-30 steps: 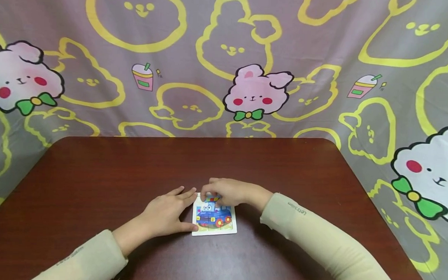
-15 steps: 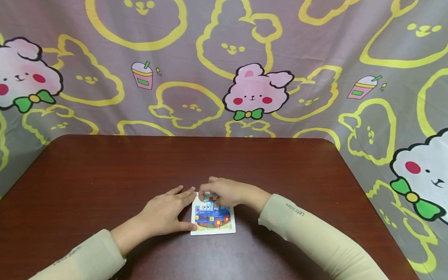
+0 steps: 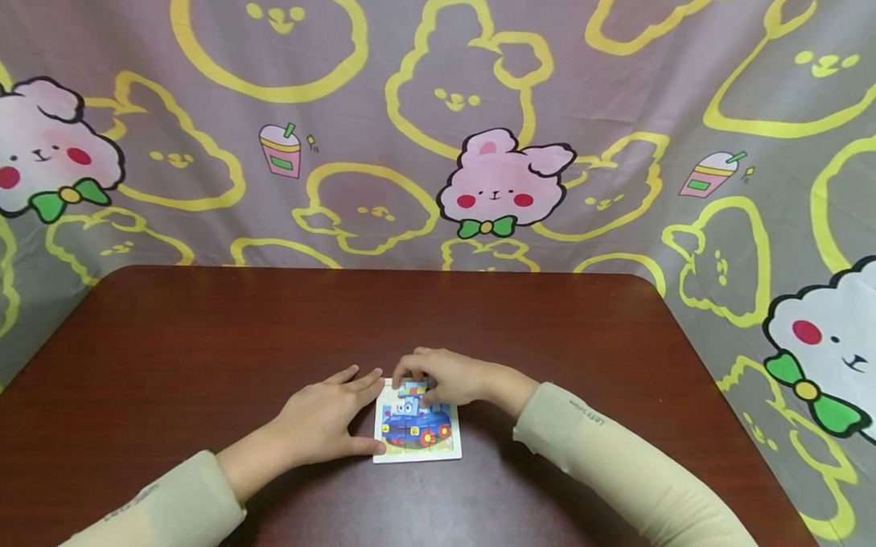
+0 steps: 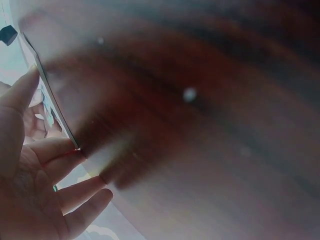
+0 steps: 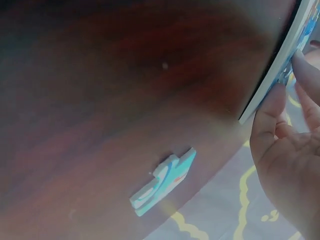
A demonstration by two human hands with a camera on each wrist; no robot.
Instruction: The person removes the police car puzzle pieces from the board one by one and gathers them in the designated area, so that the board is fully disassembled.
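Note:
A small jigsaw puzzle in a white tray (image 3: 419,459) shows a blue cartoon truck (image 3: 404,425). My left hand (image 3: 327,418) rests along the tray's left side, fingers stretched out, thumb at the lower left corner. In the left wrist view its fingertips (image 4: 75,145) meet the tray edge. From the far right, my right hand (image 3: 449,376) reaches over the puzzle's upper part. Its bent fingers and thumb pinch a puzzle piece (image 3: 412,388) with coloured blocks at the top of the picture. The hand hides the puzzle's upper right corner.
One loose puzzle piece (image 5: 164,182), pale with blue-green markings, lies on the table in the right wrist view. The dark red-brown table (image 3: 262,324) reaches back to a patterned curtain (image 3: 370,142), which also hangs along both sides.
The right fingers and thumb have shifted slightly, and more of the coloured-block piece shows between them. The left hand keeps its place at the tray's side.

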